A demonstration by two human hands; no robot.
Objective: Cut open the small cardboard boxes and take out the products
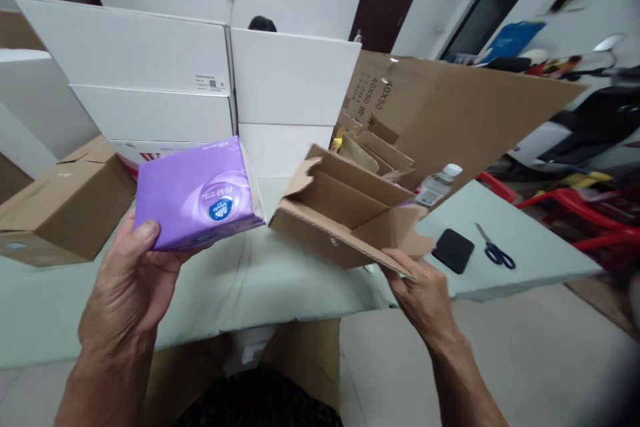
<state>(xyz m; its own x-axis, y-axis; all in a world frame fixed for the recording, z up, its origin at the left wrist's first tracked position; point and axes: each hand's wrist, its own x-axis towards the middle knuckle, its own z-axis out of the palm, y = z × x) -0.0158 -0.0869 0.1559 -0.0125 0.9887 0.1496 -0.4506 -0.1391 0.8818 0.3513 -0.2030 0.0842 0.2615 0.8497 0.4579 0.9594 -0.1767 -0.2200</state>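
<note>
My left hand point(135, 273) grips a purple pack of tissues point(193, 193) by its lower left corner, holding it up above the table. A round blue logo shows on the pack. My right hand point(420, 290) is closed on the near right flap of an open cardboard box point(325, 240). The box tilts toward me, and the part of its inside that I can see is bare. A gap of table separates the pack from the box's left corner.
A closed brown carton point(60, 207) stands left. White boxes point(165, 47) and a tall cardboard panel point(460, 100) line the back. On the right of the green-covered table point(540, 240) are a clear bottle point(437, 185), a black flat pad point(453, 251) and scissors point(495, 250).
</note>
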